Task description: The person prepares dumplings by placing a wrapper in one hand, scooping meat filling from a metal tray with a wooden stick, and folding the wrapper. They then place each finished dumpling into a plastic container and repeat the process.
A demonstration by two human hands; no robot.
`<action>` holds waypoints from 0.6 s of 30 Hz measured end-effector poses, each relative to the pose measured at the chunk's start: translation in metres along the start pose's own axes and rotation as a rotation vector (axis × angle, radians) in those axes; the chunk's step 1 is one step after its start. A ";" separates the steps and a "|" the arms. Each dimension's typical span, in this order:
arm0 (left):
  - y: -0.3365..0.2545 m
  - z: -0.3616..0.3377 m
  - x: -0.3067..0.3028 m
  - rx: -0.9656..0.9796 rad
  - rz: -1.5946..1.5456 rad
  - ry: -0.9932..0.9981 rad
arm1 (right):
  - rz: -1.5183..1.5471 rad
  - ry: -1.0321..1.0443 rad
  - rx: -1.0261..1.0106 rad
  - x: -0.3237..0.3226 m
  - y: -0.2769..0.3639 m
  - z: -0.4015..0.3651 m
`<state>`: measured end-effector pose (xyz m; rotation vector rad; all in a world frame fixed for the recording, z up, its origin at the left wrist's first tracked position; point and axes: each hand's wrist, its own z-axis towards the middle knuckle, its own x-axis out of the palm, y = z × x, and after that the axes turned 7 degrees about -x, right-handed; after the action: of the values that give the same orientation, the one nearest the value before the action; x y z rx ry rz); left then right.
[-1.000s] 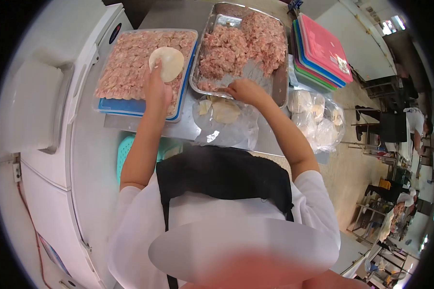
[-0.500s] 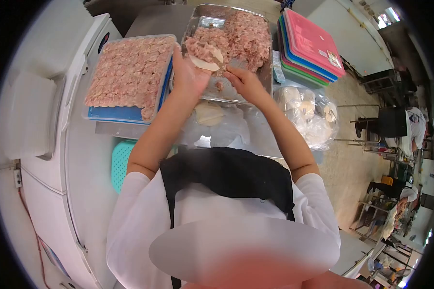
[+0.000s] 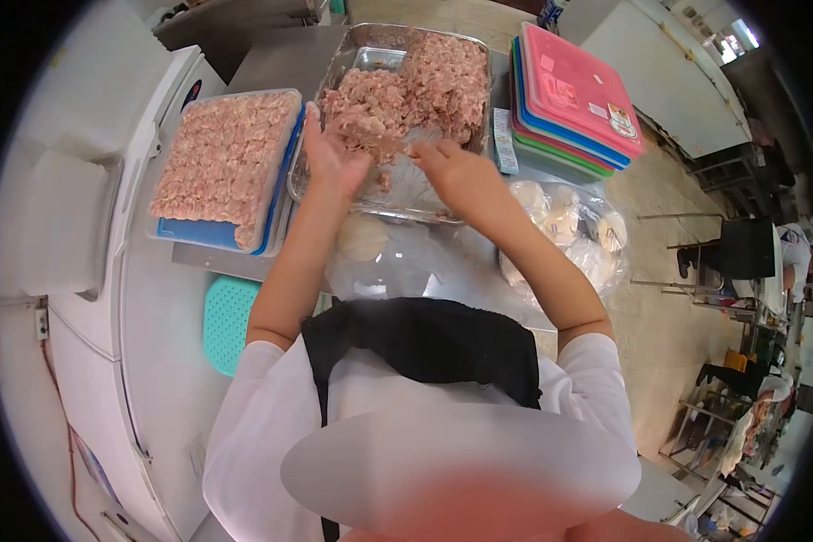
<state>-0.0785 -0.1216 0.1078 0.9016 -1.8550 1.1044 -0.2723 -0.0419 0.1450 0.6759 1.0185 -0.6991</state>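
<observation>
Ground meat [image 3: 447,81] fills much of a metal tray [image 3: 397,213]. My left hand [image 3: 337,167] is cupped over the tray's near left side, its thumb apart and its palm beside the meat. Closed fingers of my right hand [image 3: 452,172] grip a thin spreading tool [image 3: 379,141], its blade smeared with meat and reaching toward my left palm. What lies in my left palm is hidden by the blade and meat. Pale round wrappers [image 3: 363,237] lie on plastic below the tray. Left of it, a container [image 3: 163,229] holds rows of filled dumplings [image 3: 226,149].
Stacked coloured lids or containers [image 3: 583,90] stand on the right, above a plastic bag of wrappers [image 3: 565,230]. A turquoise perforated basket [image 3: 228,325] is at the lower left, beside a white freezer [image 3: 167,316]. People sit far right.
The wrapper that showed in my left hand is no longer visible. My right hand has turned palm down, and the tool now lies across toward my left hand. The whole view has shifted slightly.
</observation>
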 end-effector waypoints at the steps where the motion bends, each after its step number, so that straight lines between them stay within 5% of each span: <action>1: 0.000 0.002 -0.001 0.006 -0.008 -0.005 | 0.038 0.019 0.019 0.008 -0.001 0.000; 5: -0.004 -0.007 0.009 0.006 -0.026 0.105 | 0.297 -0.189 -0.219 0.021 -0.047 -0.001; 6: -0.007 -0.013 0.014 -0.004 -0.021 0.170 | 0.436 -0.156 -0.083 0.014 -0.050 0.000; 9: -0.020 -0.017 -0.001 0.164 0.850 0.246 | 0.856 0.074 0.261 -0.004 -0.058 -0.001; 11: -0.025 -0.036 0.026 0.278 1.227 0.231 | 0.933 0.184 0.232 -0.017 -0.057 0.002; 13: -0.020 -0.035 0.037 0.637 1.382 0.327 | 0.942 0.225 0.200 -0.026 -0.052 0.003; 16: -0.038 -0.039 0.046 0.337 1.712 0.400 | 0.872 0.168 0.136 -0.021 -0.047 0.003; 18: -0.051 -0.026 0.033 0.381 1.766 0.547 | 0.854 0.126 0.069 0.001 -0.045 0.003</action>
<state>-0.0429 -0.1227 0.1633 -1.1933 -1.6650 2.3467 -0.3052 -0.0719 0.1373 1.1231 0.7162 0.0575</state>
